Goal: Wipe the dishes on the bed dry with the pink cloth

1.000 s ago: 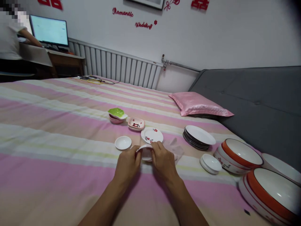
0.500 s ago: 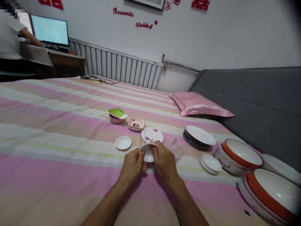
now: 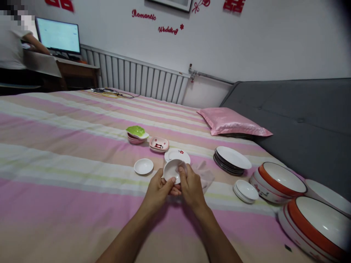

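A small white dish point(image 3: 172, 171) is held between my two hands above the bed, its hollow side tilted toward me. My left hand point(image 3: 160, 188) grips its lower left edge, thumb on the rim. On the right edge, my right hand point(image 3: 192, 186) has its thumb inside the dish and fingers behind. Just beyond it, partly hidden, lies a white plate with red flowers point(image 3: 184, 155). Another small white dish point(image 3: 143, 166) rests to the left. Behind my right hand is a crumpled translucent sheet point(image 3: 206, 174), possibly a plastic bag.
Further back sit pink square dishes point(image 3: 159, 143) and a green leaf-shaped dish point(image 3: 136, 131) on pink bowls. To the right are stacked plates point(image 3: 233, 157), small white dishes point(image 3: 246, 190) and large orange-rimmed bowls point(image 3: 282, 179). A pink pillow point(image 3: 233, 120) leans near the headboard. A person point(image 3: 13, 47) sits far left.
The small white dish has been turned and raised slightly, so more of its hollow faces me. My left thumb has shifted to its lower rim. The other dishes have stayed put.
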{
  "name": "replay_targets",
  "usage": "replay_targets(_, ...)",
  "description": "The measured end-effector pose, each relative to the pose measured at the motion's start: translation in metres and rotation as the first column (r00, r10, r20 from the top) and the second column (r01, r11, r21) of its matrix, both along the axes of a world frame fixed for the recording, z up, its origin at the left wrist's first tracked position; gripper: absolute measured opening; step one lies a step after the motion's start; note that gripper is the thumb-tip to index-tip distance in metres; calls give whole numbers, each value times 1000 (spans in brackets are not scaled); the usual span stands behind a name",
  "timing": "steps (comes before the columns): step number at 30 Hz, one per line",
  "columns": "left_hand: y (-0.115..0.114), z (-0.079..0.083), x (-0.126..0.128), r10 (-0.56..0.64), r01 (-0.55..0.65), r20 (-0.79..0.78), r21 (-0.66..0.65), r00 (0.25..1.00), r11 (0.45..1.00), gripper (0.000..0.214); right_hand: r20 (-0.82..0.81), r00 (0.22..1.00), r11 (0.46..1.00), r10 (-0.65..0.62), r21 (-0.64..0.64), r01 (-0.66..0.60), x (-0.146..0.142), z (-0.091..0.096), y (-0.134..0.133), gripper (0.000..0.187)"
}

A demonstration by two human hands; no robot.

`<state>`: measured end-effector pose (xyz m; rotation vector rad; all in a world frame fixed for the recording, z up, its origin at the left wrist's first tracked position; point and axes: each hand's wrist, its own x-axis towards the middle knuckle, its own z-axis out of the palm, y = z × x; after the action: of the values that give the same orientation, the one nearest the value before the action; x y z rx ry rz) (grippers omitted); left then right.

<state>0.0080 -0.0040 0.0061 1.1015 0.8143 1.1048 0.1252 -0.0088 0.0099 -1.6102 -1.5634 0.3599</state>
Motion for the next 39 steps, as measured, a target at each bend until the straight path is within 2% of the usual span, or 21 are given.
replay_targets(5,-1,1,-1,-38,38,-9,41,999,998,47,-8,1000,999,25,23,-25,0,0,0,32)
replay_targets(8,0,0,-4,-19,27,-111,69,994,997,45,104,994,999,21,31,-24,2,1,0,30)
replay_targets(10,1,-2,-9,43,-11,-230,141,972,990,38,218,976,999,8,36,-17,4,1,-1,26)
replay_targets(12,3,-5,-15,156,-63,-376,248,914,967,34,340,940,999,-11,39,-2,4,1,-2,22)
replay_targets(14,4,-6,-20,271,-100,-509,338,817,936,32,427,904,999,-25,50,4,3,1,-3,19)
replay_targets(16,5,-7,-23,335,-119,-588,375,736,919,30,467,884,998,-23,65,-8,2,0,-4,18)
replay_targets(17,5,-7,-24,340,-118,-600,378,724,918,29,477,879,997,-22,72,-14,1,0,-4,18)
replay_targets(20,5,-6,-23,284,-95,-543,349,790,932,30,484,875,997,-20,80,-21,0,0,-6,17)
replay_targets(23,6,-8,-19,195,-90,-424,254,885,963,35,448,894,997,-15,77,-22,1,0,-6,17)
replay_targets(27,8,-11,-14,102,-61,-273,155,957,986,38,369,929,998,-1,60,-22,2,1,-5,21)
replay_targets(35,5,-3,-7,74,-75,-15,-83,997,994,51,200,980,999,12,43,-21,2,3,-3,29)
replay_targets(39,1,-1,-6,26,-20,50,-109,998,994,49,114,993,999,2,46,-8,2,4,-2,32)
